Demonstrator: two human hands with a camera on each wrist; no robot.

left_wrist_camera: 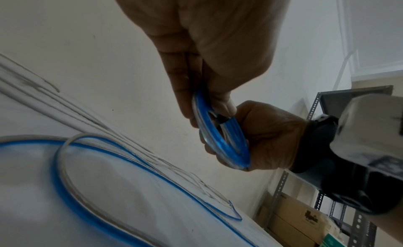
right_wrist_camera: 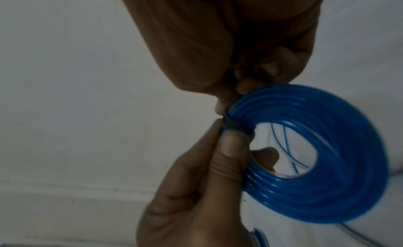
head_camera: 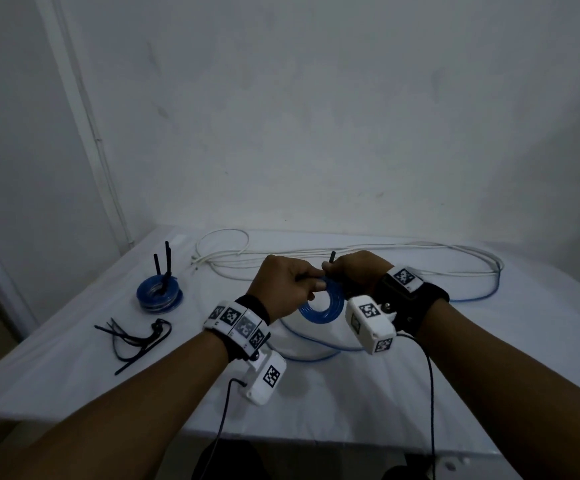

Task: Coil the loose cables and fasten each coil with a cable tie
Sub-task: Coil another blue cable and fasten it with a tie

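- Finished blue coils (head_camera: 159, 293): left of centre in the head view, stacked on the white table (head_camera: 74, 368). Glossy tubing; black tie tails stand upright from them.
- Spare cable ties (head_camera: 136, 337): lower left, below the stack. Thin black straps in a loose tangle.
- Left hand (head_camera: 283, 289): centre of frame, fingers curled. The thumb (right_wrist_camera: 231, 145) presses the strap onto the winding while other fingers reach through the ring's opening.
- Blue coil (head_camera: 323, 303): centre, held above the table between both hands. Smooth, translucent, round-section cable in a flat ring. Probably light, springy and slippery, so likely to unwind if released; best held at the tied point.
- Cable tie (right_wrist_camera: 237, 126): black band wrapped across the windings, its tail sticking up above the right hand. Whether it is fully cinched cannot be told.
- Right hand (head_camera: 359, 271): right of centre, fingers closed on the coil and tie.
- Loose cable (head_camera: 316, 356): trails from the coil over the table.
- White cable (head_camera: 350, 261): upper right of the table, uncoiled in long loops.
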